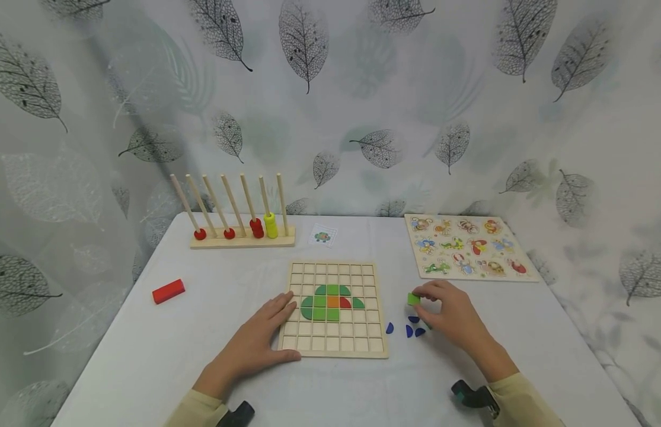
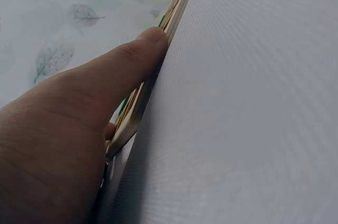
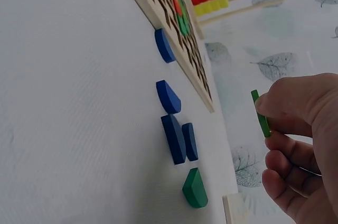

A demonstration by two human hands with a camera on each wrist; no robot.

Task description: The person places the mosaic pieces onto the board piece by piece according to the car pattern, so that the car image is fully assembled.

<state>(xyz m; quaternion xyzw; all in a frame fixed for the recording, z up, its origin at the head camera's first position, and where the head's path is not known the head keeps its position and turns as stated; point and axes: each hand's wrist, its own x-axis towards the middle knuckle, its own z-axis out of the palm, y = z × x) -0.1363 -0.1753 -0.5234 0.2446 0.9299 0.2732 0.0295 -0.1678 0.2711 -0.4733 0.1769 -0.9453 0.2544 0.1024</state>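
Note:
My right hand (image 1: 454,311) pinches a light green square tile (image 1: 413,299) between thumb and fingertips, held above the table. In the right wrist view the tile (image 3: 261,113) appears edge-on. Beneath that hand lie several blue curved pieces (image 3: 168,97) and a dark green curved piece (image 3: 195,188). My left hand (image 1: 254,339) rests against the front left corner of a wooden grid board (image 1: 341,351). Its fingers lie along the left side, and its thumb (image 2: 121,68) presses the front edge. Light green squares, dark green curved pieces, an orange square (image 1: 333,302) and a red curved piece (image 1: 345,303) sit in the grid.
Behind the board stand a peg rack (image 1: 243,238) with red and yellow beads and a small picture card (image 1: 323,235). At the back right lies an insect puzzle board (image 1: 471,247). A red cylinder (image 1: 168,292) lies left. White cloth (image 1: 351,391) covers the table.

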